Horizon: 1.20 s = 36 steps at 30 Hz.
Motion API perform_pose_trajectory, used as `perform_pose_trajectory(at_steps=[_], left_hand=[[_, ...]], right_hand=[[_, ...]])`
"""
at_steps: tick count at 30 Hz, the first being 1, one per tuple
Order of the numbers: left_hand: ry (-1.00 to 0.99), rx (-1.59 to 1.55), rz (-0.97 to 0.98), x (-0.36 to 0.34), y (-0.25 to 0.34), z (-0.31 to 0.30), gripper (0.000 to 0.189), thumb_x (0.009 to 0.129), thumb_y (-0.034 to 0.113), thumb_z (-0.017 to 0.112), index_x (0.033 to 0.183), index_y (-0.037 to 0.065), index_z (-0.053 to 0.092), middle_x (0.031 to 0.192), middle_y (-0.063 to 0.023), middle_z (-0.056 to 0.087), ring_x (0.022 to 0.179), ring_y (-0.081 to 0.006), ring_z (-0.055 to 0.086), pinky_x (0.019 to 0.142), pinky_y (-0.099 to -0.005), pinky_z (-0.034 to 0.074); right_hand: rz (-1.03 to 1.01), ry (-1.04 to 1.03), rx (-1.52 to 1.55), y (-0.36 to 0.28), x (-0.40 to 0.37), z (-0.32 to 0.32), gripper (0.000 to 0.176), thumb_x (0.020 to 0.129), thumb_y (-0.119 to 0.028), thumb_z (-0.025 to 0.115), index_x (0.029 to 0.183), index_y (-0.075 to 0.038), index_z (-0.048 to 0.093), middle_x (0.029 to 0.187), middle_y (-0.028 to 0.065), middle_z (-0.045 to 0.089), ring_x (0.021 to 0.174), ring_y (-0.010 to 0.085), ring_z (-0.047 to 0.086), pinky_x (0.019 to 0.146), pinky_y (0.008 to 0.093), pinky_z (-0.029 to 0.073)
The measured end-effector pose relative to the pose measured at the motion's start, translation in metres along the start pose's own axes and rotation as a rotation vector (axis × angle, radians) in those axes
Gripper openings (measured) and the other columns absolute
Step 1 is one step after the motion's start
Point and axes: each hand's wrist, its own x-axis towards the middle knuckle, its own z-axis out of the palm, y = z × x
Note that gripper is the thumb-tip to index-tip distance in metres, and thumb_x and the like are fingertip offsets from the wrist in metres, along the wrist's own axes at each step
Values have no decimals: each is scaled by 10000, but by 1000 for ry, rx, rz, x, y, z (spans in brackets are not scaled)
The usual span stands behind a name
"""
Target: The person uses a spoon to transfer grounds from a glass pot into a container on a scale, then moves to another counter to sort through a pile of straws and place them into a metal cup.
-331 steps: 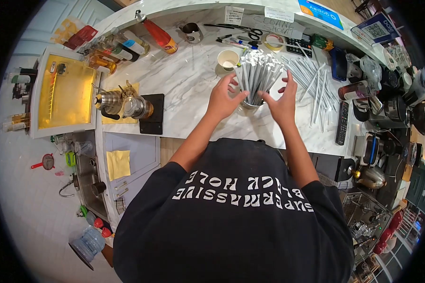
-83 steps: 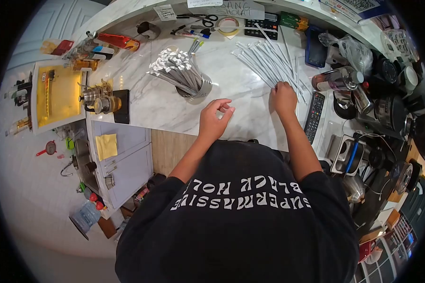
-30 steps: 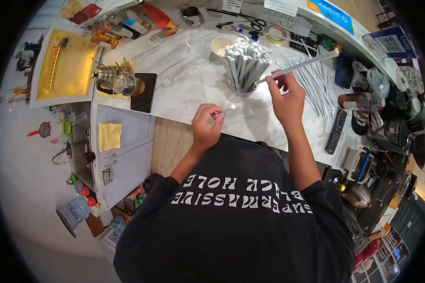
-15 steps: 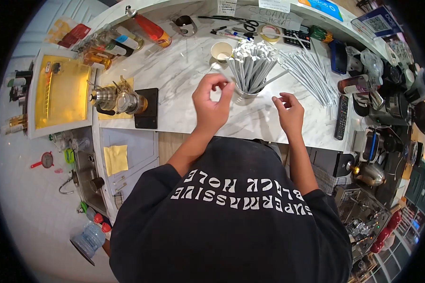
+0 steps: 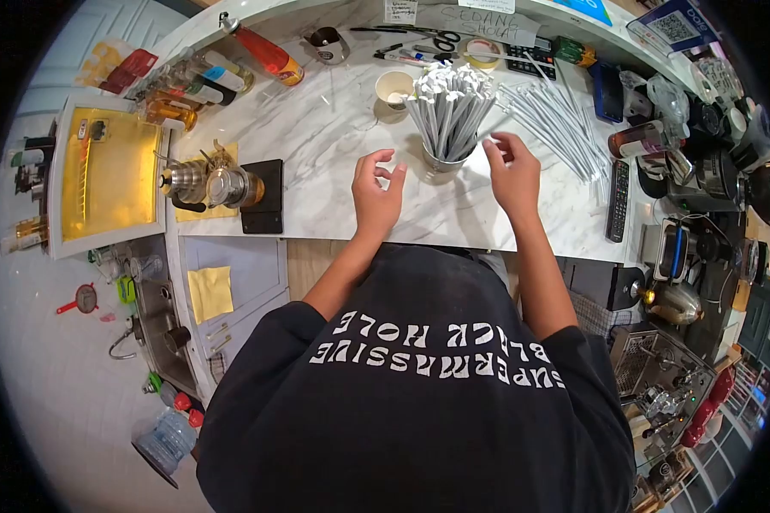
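A metal cup (image 5: 443, 161) stands upright on the marble counter, packed with grey straws (image 5: 450, 120) whose tops are wrapped in white paper. To the left of the cup, my left hand (image 5: 377, 195) hovers with its fingers curled and thumb apart, holding nothing that I can see. My right hand (image 5: 513, 175) is close to the cup's right side, thumb and fingers apart, with nothing visible in it. Farther right, loose grey straws (image 5: 556, 124) lie spread in a pile. A small paper cup (image 5: 393, 92) sits behind and left of the metal cup.
Scissors (image 5: 445, 40), pens, a tape roll (image 5: 483, 53) and a calculator (image 5: 530, 61) lie along the back. A remote (image 5: 618, 201) is at the right edge. Leftward are a black scale (image 5: 263, 197), a glass teapot (image 5: 231, 185) and several bottles, including a red bottle (image 5: 268, 53).
My left hand has come down from the bunch, and the white-tipped straw that was at its fingers is no longer there. My right hand has moved up beside the metal cup.
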Motion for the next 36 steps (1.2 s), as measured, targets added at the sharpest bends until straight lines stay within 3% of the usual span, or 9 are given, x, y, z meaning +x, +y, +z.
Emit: perform_pose_trajectory(at_steps=[2, 7, 13, 17, 18, 22, 26, 29, 36], left_hand=[[16, 1, -37, -9, -5, -1, 302, 935, 153, 749, 1208, 52, 667, 1143, -40, 668, 806, -90, 585, 697, -265, 433], [38, 6, -91, -28, 1, 4, 312, 937, 157, 748, 1217, 47, 669, 1153, -34, 673, 814, -87, 585, 701, -267, 439], [33, 61, -123, -53, 7, 23, 298, 938, 165, 749, 1203, 49, 678, 1143, -34, 679, 820, -103, 590, 711, -272, 448], [-33, 54, -143, -65, 16, 55, 265, 939, 167, 746, 1175, 57, 694, 1118, -38, 686, 828, -113, 595, 720, -276, 454], [-52, 48, -144, -67, 19, 64, 256, 940, 167, 745, 1168, 59, 698, 1111, -38, 688, 830, -114, 597, 722, -277, 455], [-87, 35, -85, -65, 35, 99, 245, 925, 155, 754, 1130, 31, 701, 1050, -90, 689, 784, -165, 628, 685, -310, 497], [-98, 50, -67, -64, 49, 126, 238, 922, 154, 755, 1117, 27, 706, 1042, -97, 690, 777, -164, 629, 684, -306, 499], [-80, 59, -80, -62, 54, 144, 244, 919, 160, 758, 1116, 26, 706, 1036, -99, 689, 776, -165, 628, 696, -308, 501], [-59, 127, -182, -65, 46, 173, 236, 910, 166, 761, 1098, 31, 711, 1023, -100, 695, 782, -167, 636, 732, -318, 511]], right_hand=[[-93, -18, -18, -13, 9, 7, 259, 936, -193, 735, 1134, -26, 731, 875, 149, 756, 628, 210, 640, 647, 343, 514], [-74, -64, 9, -7, 13, 3, 261, 937, -196, 740, 1133, -25, 731, 854, 134, 748, 605, 193, 621, 628, 346, 503], [80, -73, -38, 66, 7, -45, 316, 919, -252, 769, 1131, -20, 736, 862, 115, 747, 668, 184, 660, 652, 345, 518], [160, -46, -178, 118, 31, -90, 327, 918, -280, 753, 1139, -38, 742, 869, 121, 750, 730, 243, 704, 699, 377, 538], [146, -35, -237, 129, 40, -99, 301, 911, -264, 745, 1123, -50, 749, 883, 136, 755, 768, 301, 718, 734, 405, 548], [-9, -11, -445, 167, 75, -117, 251, 885, -221, 736, 1099, -94, 766, 987, 162, 744, 890, 357, 720, 781, 457, 561], [-231, -115, -711, 190, 90, -108, 170, 877, -232, 738, 985, -101, 740, 970, 133, 678, 885, 344, 690, 776, 487, 555], [-262, -131, -791, 198, 87, -100, 159, 882, -246, 739, 939, -98, 718, 951, 111, 661, 908, 329, 672, 770, 478, 544], [-343, -216, -665, 195, 73, -116, 140, 871, -183, 720, 886, -46, 695, 932, 123, 659, 909, 327, 663, 768, 475, 530]])
